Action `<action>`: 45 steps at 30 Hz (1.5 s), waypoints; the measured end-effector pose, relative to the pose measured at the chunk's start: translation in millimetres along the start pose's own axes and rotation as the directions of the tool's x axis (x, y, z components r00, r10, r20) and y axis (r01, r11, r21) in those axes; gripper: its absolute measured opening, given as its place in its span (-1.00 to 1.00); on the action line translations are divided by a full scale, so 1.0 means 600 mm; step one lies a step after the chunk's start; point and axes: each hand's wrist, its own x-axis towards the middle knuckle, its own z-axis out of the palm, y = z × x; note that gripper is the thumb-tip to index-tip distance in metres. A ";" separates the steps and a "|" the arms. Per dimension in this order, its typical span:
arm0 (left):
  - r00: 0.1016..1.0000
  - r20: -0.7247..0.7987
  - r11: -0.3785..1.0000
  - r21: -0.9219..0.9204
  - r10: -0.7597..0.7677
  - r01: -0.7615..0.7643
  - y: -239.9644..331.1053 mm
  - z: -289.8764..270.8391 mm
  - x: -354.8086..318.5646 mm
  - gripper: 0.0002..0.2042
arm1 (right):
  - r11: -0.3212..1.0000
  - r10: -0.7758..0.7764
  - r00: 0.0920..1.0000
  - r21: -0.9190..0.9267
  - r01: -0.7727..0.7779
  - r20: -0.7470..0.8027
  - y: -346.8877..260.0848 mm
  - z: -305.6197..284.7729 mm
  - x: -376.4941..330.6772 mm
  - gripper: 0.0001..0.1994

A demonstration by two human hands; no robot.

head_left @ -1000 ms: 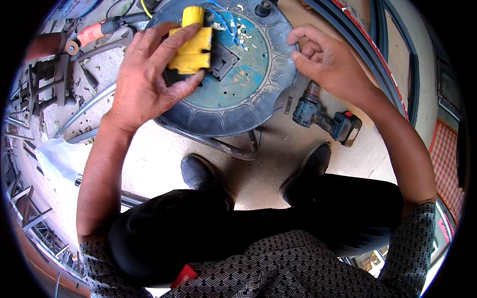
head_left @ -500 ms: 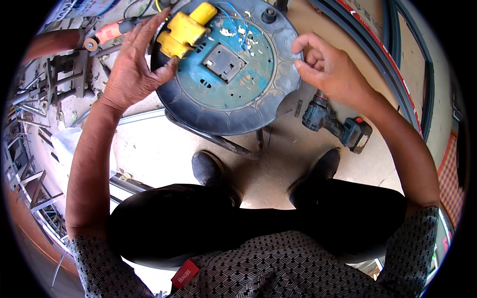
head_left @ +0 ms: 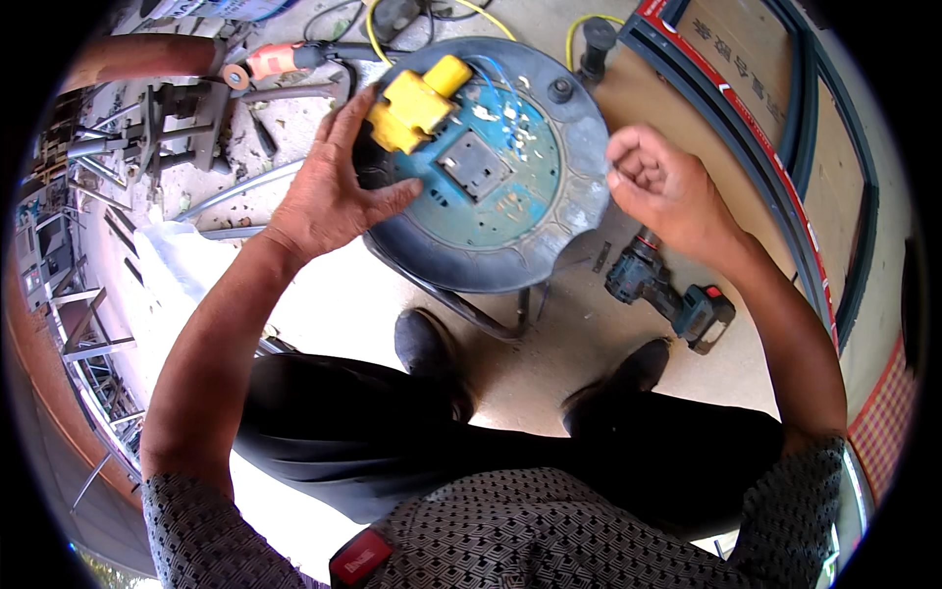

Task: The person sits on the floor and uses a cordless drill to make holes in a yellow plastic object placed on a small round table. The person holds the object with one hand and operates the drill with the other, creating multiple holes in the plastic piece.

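A round cable reel [head_left: 535,260] with a black rim and a teal middle stands in front of me. My left hand [head_left: 334,191] grips its left side, thumb laid over the face and fingers along the rim. Right beside those fingertips a yellow plastic block [head_left: 407,113] rests on the reel. Thin blue wires [head_left: 491,74] and pale crumbs lie on the teal face around a grey square plate [head_left: 473,167]. My right hand [head_left: 662,187] is curled at the right rim, thumb near the forefinger; whether anything small is in it, I cannot tell.
A cordless drill [head_left: 672,294] lies on the floor below my right hand. An orange angle grinder [head_left: 280,61] and metal pieces [head_left: 186,128] lie at the far left. Dark frames [head_left: 731,108] lean at the right. My shoes [head_left: 424,344] are just below the reel.
My left thumb has moved off the yellow block and down onto the teal face. My right fingers are curled more tightly. The whole view has shifted, showing more floor beyond the reel.
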 end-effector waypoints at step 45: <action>0.889 -0.451 0.988 0.152 0.083 -0.015 -0.039 0.113 0.018 -0.01 | 0.674 0.184 0.955 -0.737 0.051 0.234 0.132 0.051 -0.073 -0.72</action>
